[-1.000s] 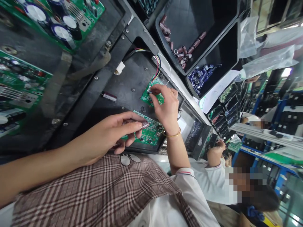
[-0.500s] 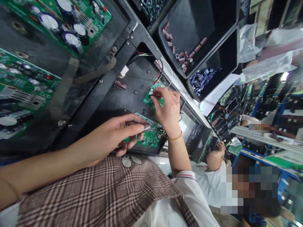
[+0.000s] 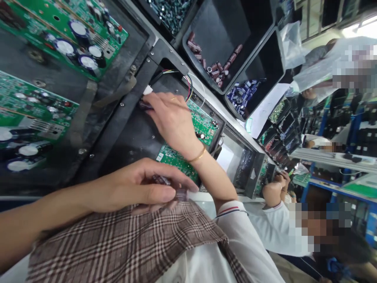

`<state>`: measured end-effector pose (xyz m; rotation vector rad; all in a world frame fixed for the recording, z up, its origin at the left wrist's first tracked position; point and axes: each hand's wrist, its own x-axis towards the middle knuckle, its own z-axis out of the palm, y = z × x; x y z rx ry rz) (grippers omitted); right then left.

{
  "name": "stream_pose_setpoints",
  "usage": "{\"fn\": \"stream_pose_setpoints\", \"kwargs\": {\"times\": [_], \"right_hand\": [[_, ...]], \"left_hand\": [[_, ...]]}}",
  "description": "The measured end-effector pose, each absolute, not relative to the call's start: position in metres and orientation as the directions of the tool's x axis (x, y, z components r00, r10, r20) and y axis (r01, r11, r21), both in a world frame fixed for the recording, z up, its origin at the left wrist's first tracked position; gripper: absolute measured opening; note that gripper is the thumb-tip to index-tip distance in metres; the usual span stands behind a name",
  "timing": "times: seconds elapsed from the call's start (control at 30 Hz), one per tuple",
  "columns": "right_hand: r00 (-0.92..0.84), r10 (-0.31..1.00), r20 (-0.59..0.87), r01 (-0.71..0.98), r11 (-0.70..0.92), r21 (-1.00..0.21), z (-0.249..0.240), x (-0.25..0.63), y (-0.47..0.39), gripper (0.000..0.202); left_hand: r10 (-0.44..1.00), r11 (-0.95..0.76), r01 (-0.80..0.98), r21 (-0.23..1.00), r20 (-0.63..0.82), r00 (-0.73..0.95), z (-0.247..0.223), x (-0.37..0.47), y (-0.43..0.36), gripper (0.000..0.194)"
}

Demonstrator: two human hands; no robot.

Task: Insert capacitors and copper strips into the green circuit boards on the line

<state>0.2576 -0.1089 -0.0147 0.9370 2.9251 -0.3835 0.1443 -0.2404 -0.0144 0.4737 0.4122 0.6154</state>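
My left hand (image 3: 147, 182) is curled above the checked apron, closed round brown capacitors; one capacitor (image 3: 182, 194) shows between thumb and fingers, blurred. Farther up, my right hand (image 3: 175, 120) reaches across the black fixture, palm down. Its thumb and fingertips close on another brown capacitor (image 3: 144, 105) lying by the frame bar, below a white connector (image 3: 147, 90). Beneath the right wrist is a green circuit board (image 3: 166, 157), partly hidden. A second green board (image 3: 204, 118) sits beyond the hand, near the coloured wires (image 3: 188, 86).
Black bins at the top hold brown capacitors (image 3: 216, 72) and blue capacitors (image 3: 243, 94). Boards with large capacitors (image 3: 67, 47) occupy the left fixture. A metal frame bar (image 3: 118, 106) divides the fixtures. A co-worker (image 3: 273, 228) sits at the right.
My right hand has left the board by the wires and moved left to the loose brown capacitor. My left hand has come down nearer the apron, still holding capacitors. The view has shifted slightly.
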Motion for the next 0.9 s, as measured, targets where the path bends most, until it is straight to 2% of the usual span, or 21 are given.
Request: {"fn": "stream_pose_setpoints", "kwargs": {"times": [0.07,0.13,0.2,0.27,0.33,0.4,0.53,0.6,0.9], "right_hand": [[-0.801,0.590,-0.103,0.594,0.760,-0.263,-0.008,0.262,-0.112,0.028],[-0.757,0.653,-0.024,0.616,0.701,-0.360,0.003,0.285,-0.113,0.024],[-0.676,0.734,0.067,0.641,0.630,-0.439,0.010,0.318,-0.112,0.018],[-0.613,0.783,0.109,0.666,0.585,-0.463,0.010,0.349,-0.109,0.012],[-0.594,0.797,0.107,0.672,0.565,-0.478,0.001,0.369,-0.107,0.012],[-0.597,0.798,0.080,0.670,0.551,-0.498,-0.010,0.377,-0.107,0.014],[-0.620,0.784,0.036,0.691,0.567,-0.449,-0.021,0.376,-0.110,0.016],[-0.631,0.775,0.032,0.698,0.585,-0.413,-0.019,0.375,-0.111,0.017],[-0.681,0.732,0.037,0.696,0.662,-0.280,-0.016,0.372,-0.111,0.020]], "left_hand": [[0.618,0.709,-0.410,0.574,-0.226,0.753,-0.015,0.143,-0.244,0.042],[0.631,0.710,-0.394,0.583,-0.278,0.724,-0.015,0.146,-0.245,0.045],[0.683,0.691,-0.382,0.614,-0.381,0.623,-0.014,0.154,-0.244,0.047],[0.718,0.675,-0.363,0.642,-0.461,0.522,-0.013,0.162,-0.242,0.050],[0.717,0.688,-0.371,0.624,-0.505,0.480,-0.014,0.170,-0.238,0.051],[0.686,0.727,-0.411,0.550,-0.553,0.473,-0.016,0.175,-0.233,0.049],[0.605,0.773,-0.524,0.358,-0.663,0.440,-0.021,0.177,-0.226,0.040],[0.592,0.767,-0.564,0.308,-0.679,0.434,-0.021,0.176,-0.223,0.037],[0.601,0.744,-0.589,0.315,-0.700,0.386,-0.020,0.175,-0.223,0.031]]}}
